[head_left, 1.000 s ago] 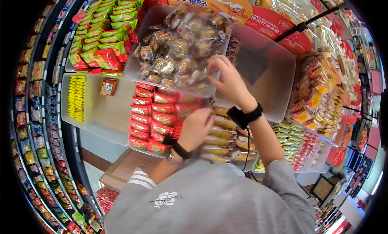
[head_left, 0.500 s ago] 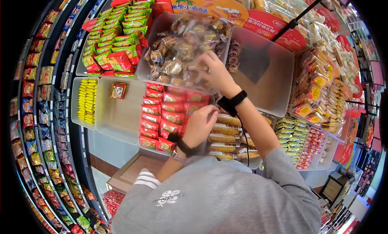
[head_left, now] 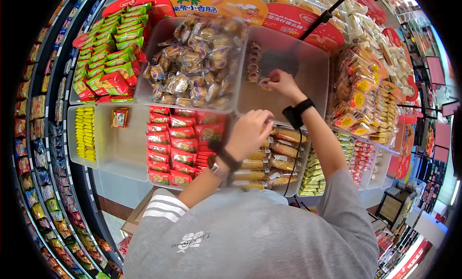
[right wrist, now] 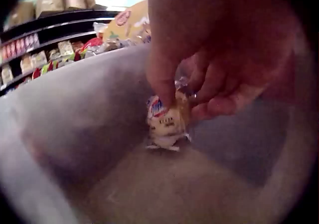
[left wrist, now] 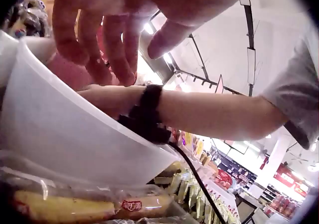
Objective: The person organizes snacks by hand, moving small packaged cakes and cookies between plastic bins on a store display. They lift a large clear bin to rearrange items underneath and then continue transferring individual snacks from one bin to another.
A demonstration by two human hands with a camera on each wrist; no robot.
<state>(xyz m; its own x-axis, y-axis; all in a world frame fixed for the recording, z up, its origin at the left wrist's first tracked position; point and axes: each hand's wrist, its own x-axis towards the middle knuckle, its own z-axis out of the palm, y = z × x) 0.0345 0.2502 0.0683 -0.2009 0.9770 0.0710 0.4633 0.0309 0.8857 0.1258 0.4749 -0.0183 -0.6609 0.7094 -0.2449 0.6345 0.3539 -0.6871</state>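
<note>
My right hand [head_left: 286, 85] is inside a translucent bin [head_left: 310, 81], pinching a small pastry in a clear wrapper [right wrist: 168, 118] between thumb and fingers. In the right wrist view the wrapper's lower edge is close over the bin floor. Similar wrapped pastries [head_left: 253, 62] stand in a row along that bin's left wall. Just left of it, another bin holds a heap of the same wrapped pastries [head_left: 190, 62]. My left hand [head_left: 248, 137] hovers by the bin's front rim, its fingers hanging loosely bent with nothing between them, as the left wrist view shows.
Red snack packets [head_left: 171, 144] and long wrapped rolls [head_left: 281, 156] fill the bins in front. Green packets [head_left: 118, 52] are stacked at the left, bagged biscuits [head_left: 363, 96] at the right. A black pole [head_left: 320, 21] slants over the back. A cable hangs from the right wrist camera [head_left: 291, 117].
My right hand has moved right, from the heaped pastries into the neighbouring bin, with one wrapped pastry now in its fingers. The left hand has shifted up toward that bin's front rim.
</note>
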